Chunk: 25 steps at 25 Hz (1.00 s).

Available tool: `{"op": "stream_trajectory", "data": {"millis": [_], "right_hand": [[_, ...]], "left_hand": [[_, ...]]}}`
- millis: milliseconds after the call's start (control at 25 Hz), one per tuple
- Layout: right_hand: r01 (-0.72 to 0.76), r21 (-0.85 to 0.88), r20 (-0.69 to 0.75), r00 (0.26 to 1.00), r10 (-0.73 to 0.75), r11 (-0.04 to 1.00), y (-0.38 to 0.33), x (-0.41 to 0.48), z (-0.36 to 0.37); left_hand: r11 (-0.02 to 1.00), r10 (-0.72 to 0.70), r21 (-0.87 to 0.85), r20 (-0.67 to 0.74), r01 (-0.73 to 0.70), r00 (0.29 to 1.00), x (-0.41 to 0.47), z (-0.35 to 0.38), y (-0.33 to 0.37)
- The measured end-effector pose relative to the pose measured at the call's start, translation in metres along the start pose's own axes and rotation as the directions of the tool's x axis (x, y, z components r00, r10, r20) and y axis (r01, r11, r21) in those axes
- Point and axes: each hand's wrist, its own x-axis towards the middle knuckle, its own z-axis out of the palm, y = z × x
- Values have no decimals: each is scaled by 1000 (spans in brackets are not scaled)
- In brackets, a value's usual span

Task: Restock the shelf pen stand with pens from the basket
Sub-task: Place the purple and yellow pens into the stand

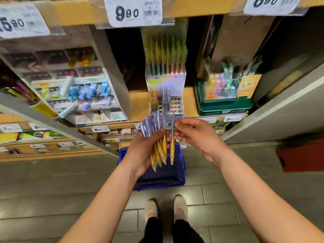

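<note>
Pens [158, 149] sit bunched in the left hand [145, 151], fingers curled round them, above the floor basket [168, 178]; the right hand [196, 135] pinches one pen [172, 151] near its cap. Best to draw it clear of the bunch and lower it tip-first into an empty hole of the stand [174, 104]. Roughly five bunched, one pinched; one basket, one stand.

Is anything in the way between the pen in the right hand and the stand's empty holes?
Nothing visible. The right hand pinches one pen just before the stand; its right-side holes are bare, with standing pens only at left and middle.
</note>
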Motion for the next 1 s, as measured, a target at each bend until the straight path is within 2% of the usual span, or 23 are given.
{"op": "stream_trajectory", "data": {"millis": [120, 200, 280, 360, 480, 680, 800, 880, 1000], "right_hand": [[33, -65, -30, 999, -35, 997, 8, 39, -27], [148, -107, -131, 978, -161, 983, 2, 71, -50], [290, -179, -243, 913, -328, 940, -14, 100, -62], [397, -318, -278, 829, -485, 861, -26, 127, -62], [484, -482, -227, 736, -638, 730, -26, 155, -48], [532, -639, -146, 626, -766, 556, -12, 170, -38], [522, -737, -66, 575, -815, 428, -14, 172, -39], [497, -799, 2, 565, -825, 338, -12, 173, -38], [407, -864, 39, 641, -767, 297, -8, 176, -34]], "left_hand": [[1000, 11, -11, -13, -11, 1000, 44, -8, -11], [1000, 19, -4, -27, -20, 999, 68, -10, -20], [1000, 25, -9, -13, -25, 1000, 82, -9, -25], [999, 38, -19, 1, -38, 999, 94, -8, -30], [998, 66, 4, 27, -66, 997, 106, -4, -34], [989, 104, 98, 59, -110, 993, 113, -2, -44], [989, 105, 99, 51, -110, 993, 116, -1, -49], [992, 95, 83, 42, -98, 995, 117, 2, -50], [991, 91, 90, 58, -96, 994, 117, 5, -51]]}}
